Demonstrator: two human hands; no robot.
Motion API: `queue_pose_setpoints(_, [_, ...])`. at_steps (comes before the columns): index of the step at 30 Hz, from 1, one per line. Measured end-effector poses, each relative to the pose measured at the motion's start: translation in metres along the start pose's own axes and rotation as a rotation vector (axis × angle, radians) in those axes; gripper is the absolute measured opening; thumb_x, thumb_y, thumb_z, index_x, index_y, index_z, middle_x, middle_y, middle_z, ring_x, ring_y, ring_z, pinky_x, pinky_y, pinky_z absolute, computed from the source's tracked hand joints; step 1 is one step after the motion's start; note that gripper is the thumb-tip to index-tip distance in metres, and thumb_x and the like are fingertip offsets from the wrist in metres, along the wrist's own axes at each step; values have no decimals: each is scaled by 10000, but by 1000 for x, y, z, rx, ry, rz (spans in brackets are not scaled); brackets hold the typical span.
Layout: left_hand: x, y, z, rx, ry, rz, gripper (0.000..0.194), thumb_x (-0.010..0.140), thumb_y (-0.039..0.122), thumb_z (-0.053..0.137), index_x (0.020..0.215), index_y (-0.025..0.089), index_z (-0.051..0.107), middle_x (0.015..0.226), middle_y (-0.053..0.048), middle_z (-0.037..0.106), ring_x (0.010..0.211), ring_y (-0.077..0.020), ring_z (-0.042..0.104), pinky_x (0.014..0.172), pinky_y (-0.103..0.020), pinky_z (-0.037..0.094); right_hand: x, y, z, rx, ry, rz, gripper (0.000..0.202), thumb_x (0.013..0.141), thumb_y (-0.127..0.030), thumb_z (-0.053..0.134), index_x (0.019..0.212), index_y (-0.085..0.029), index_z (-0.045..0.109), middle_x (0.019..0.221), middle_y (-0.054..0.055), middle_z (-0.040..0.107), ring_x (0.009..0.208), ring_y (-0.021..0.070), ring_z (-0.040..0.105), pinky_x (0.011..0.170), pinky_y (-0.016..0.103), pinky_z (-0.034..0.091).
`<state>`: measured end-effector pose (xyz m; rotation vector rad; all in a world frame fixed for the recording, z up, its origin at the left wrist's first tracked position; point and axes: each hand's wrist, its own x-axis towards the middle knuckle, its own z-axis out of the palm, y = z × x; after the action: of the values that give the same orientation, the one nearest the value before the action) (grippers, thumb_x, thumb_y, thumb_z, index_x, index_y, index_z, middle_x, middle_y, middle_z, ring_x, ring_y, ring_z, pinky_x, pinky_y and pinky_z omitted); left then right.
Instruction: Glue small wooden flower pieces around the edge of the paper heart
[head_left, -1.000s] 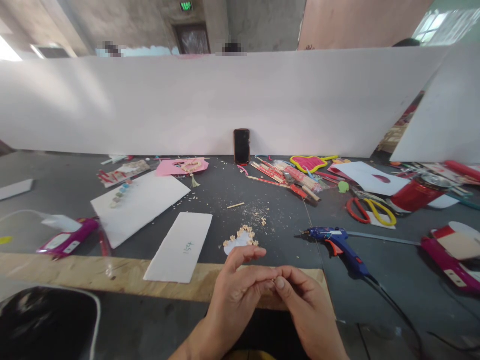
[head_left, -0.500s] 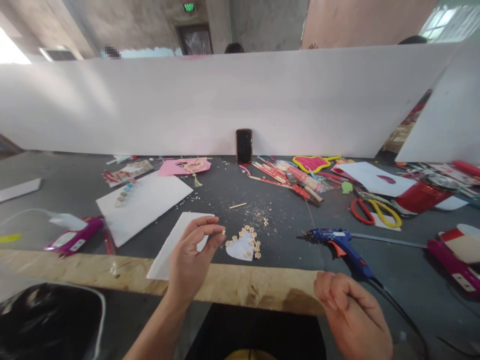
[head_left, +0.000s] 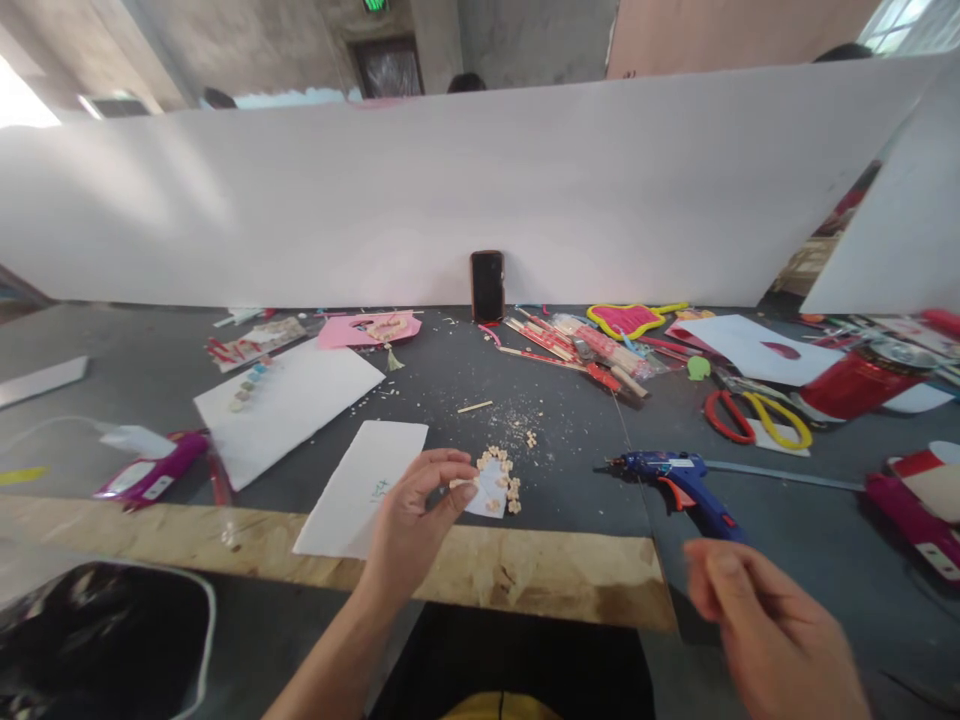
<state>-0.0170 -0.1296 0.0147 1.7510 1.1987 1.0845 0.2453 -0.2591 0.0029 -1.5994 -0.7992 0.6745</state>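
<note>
My left hand [head_left: 420, 510] is in a pinch over the left edge of a white paper heart [head_left: 491, 490]. Between its thumb and forefinger is a tiny pale wooden piece, mostly covered by the fingertips now. Small wooden pieces, clustered like flowers [head_left: 514, 490], line the top and right side of the heart. Off to the right, near the table's front edge, my right hand [head_left: 772, 615] has its fingers pressed together and is slightly blurred; what they hold, if anything, I cannot make out. Just beyond it lies a blue glue gun [head_left: 675, 475] with an orange trigger.
White sheets [head_left: 367, 470] lie left of the heart. Wooden crumbs and a short stick [head_left: 475, 407] are scattered behind it. A phone [head_left: 487, 287] leans against the white partition [head_left: 360, 210]. Scissors [head_left: 757, 418], a red can [head_left: 862, 380] and wrapped sticks [head_left: 570, 345] lie right.
My left hand has moved right, from beside the heart to over its left edge, still pinched. My right hand has shifted right and slightly down, away from the table's wooden front edge.
</note>
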Motion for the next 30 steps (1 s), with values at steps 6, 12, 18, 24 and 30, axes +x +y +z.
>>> queue_pose_setpoints(6, [-27,21,23,-262,-198,-54,96,806,240,629,823,204,716,1002,-72,610,974,-188,600,901,-335,466,-19,-20,72,177,-457,111,379,773,-523,619,970,-206,685,784,41,608,523,102,483,452,220,416])
queue_pose_setpoints(12, [-36,22,23,-349,-224,-97,104,795,254,653,846,222,737,999,-75,607,996,-199,600,902,-334,475,-28,-14,101,363,-582,209,291,817,-461,613,857,-180,677,594,-29,491,503,75,401,452,195,344])
queue_pose_setpoints(18, [-38,18,17,-293,-204,-35,95,794,217,651,826,222,740,981,-74,609,982,-188,601,894,-319,479,-33,-9,108,454,-603,293,287,787,-441,659,716,-164,639,561,-40,464,485,61,362,444,189,300])
queue_pose_setpoints(24, [-38,15,13,-301,-181,-40,65,783,223,665,803,200,722,967,-77,615,967,-191,608,871,-308,489,-35,-10,114,475,-622,306,280,812,-427,636,703,-170,616,577,-45,453,490,59,346,457,193,287])
queue_pose_setpoints(30, [-38,10,13,-300,-158,-40,65,783,234,670,756,201,719,965,-72,616,965,-180,607,870,-287,484,-36,-9,119,432,-606,300,301,798,-455,639,707,-170,607,593,-36,454,498,72,354,464,207,286])
